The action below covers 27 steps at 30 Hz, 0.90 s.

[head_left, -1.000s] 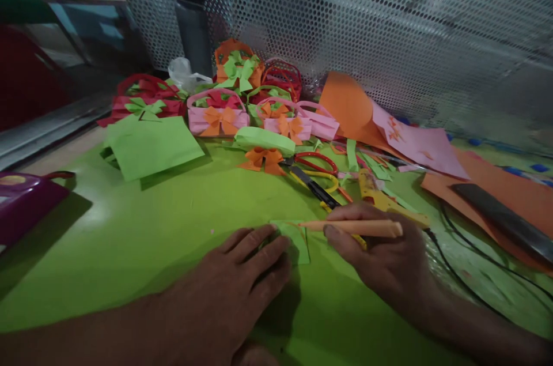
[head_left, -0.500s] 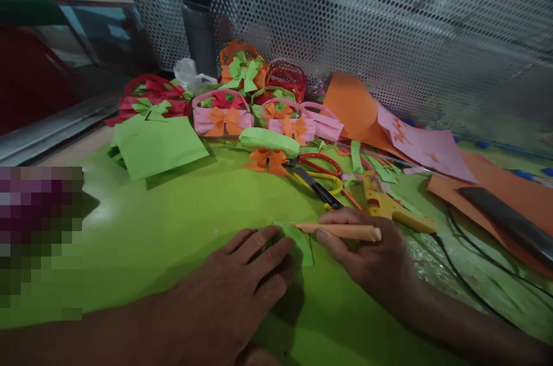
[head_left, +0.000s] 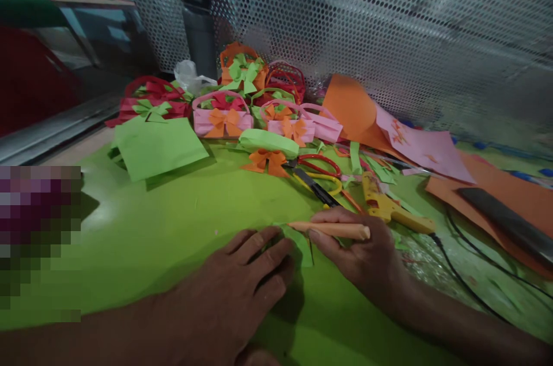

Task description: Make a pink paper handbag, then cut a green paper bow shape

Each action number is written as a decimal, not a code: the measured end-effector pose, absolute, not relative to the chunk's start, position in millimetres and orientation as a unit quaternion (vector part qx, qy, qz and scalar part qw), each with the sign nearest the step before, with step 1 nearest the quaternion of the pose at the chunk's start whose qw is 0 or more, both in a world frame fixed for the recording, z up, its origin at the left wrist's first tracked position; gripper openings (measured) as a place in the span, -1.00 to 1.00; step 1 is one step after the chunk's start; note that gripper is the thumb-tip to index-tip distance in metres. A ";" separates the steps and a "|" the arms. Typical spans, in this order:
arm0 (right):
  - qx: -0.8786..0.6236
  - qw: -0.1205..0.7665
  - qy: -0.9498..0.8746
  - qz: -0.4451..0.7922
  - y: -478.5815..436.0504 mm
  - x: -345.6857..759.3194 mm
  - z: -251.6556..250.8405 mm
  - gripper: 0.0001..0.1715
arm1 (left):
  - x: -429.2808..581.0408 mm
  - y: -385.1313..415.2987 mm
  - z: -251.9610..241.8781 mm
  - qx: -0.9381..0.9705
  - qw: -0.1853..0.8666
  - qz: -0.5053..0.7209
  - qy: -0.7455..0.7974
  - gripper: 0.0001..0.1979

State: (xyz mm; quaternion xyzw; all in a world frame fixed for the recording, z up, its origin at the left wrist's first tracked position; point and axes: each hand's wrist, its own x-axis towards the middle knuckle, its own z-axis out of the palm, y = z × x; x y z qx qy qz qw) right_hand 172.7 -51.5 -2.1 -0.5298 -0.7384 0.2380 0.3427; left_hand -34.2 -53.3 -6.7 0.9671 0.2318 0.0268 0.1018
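Note:
My left hand (head_left: 254,274) lies flat with its fingers stretched over a small piece of green paper (head_left: 305,251), covering much of it. Between the thumb and fingers of my right hand (head_left: 363,245) is a peach-coloured pen (head_left: 339,230). Its tip points left and meets the upper part of the paper, close to my left fingertips. Just beyond my right hand lie scissors (head_left: 317,184) with red and yellow handles. A yellow glue gun (head_left: 389,207) rests to the right of them.
Small paper handbags with bows, such as a pink one (head_left: 222,121), stand along the back. A green paper sheet (head_left: 159,144) lies at the left, an orange bow (head_left: 268,161) in the middle. Orange sheets (head_left: 510,199), a dark bar (head_left: 510,219) and a grey bottle (head_left: 201,37) are around.
My right hand and the pen have shifted slightly to the left, the tip moving along the upper part of the green paper. My left hand has stayed in place.

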 end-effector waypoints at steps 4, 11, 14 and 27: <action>-0.528 0.345 -0.743 0.225 -50.4 172.4 -2.4 -0.89 | -34.3 -53.3 -8.1 0.964 0.114 0.025 0.237 -0.32; -0.507 0.359 -0.757 0.201 -47.2 170.4 -7.2 -0.90 | -34.3 -54.3 -5.3 0.963 0.115 0.027 0.241 -0.35; -0.502 0.396 -0.746 0.188 -48.2 169.4 -5.5 -0.92 | -33.3 -53.8 -5.3 0.965 0.106 0.030 0.239 -0.33; -0.530 0.388 -0.737 0.162 -55.7 177.1 0.0 -0.92 | -36.8 -53.8 -5.9 0.968 0.102 0.021 0.226 -0.33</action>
